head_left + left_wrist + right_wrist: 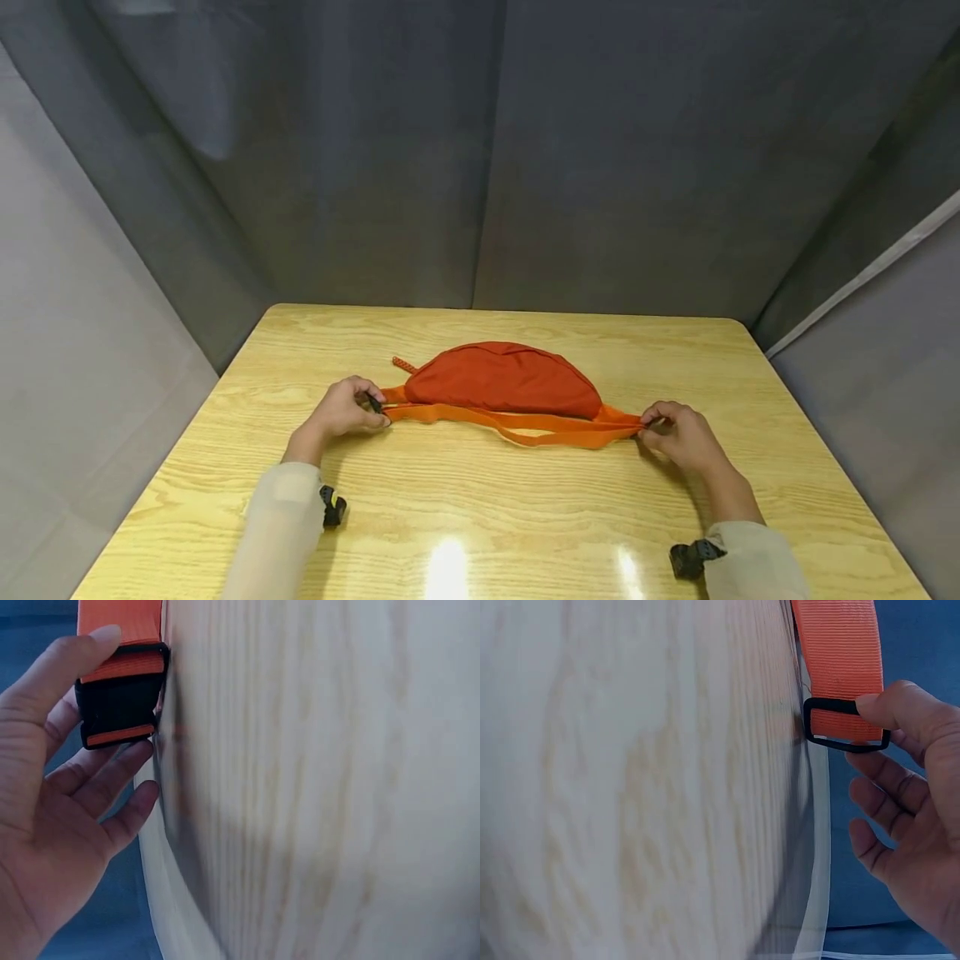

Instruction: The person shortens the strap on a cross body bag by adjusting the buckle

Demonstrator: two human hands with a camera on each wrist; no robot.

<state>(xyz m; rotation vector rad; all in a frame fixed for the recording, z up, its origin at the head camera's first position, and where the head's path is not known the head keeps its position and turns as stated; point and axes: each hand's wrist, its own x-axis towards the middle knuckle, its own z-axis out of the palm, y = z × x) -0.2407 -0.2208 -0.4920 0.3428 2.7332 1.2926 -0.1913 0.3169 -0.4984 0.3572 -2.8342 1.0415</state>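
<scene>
A red waist bag (pixel 502 379) lies on the wooden table, its curved side facing away from me. Its orange strap (pixel 555 433) runs along the near side, drawn out left and right between my hands. At the left end, my left hand (pixel 347 408) pinches the strap by its black buckle (pixel 118 701), thumb on the webbing. My right hand (pixel 681 433) pinches a black strap slider (pixel 847 747) at the other end, its thumb over the frame and lower fingers loosely bent. A patterned zipper pull (pixel 403 364) sticks out at the bag's left corner.
The light wooden table (pixel 525 517) has rounded far corners. Dark grey curtains (pixel 390 167) hang behind it, with paler panels (pixel 82 333) at the sides. Small black wrist cameras (pixel 332 507) sit at both pale sleeves.
</scene>
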